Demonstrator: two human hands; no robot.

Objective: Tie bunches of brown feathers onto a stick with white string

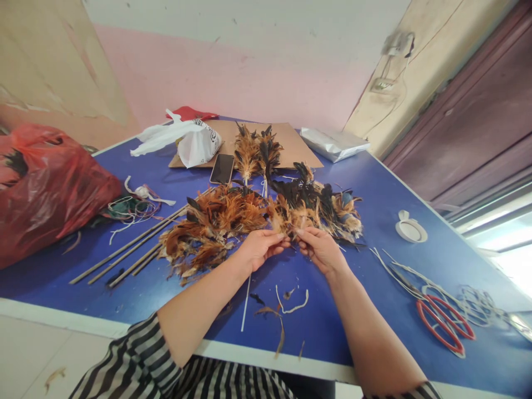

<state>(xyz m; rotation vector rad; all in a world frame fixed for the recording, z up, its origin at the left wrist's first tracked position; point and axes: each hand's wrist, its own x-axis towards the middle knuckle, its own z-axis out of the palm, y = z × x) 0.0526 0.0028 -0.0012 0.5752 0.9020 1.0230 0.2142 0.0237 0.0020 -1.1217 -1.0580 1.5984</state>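
Our left hand [266, 247], right hand [319, 248]: fingertips pinched narrow on wispy feathers [294, 217]; fluffy russet pile [226, 213] beside left fingers.

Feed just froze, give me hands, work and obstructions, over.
Left hand, right hand: pinching feathers. Feather piles beyond. Short white cord lying nearer, clear of both.

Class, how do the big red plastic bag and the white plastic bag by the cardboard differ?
The red bag looks much larger and bulges; the white bag is smaller. The red bag is partly see-through, while the white bag has dark printing. The red bag sits at the left; the white bag lies partly over the cardboard. Both are crumpled.
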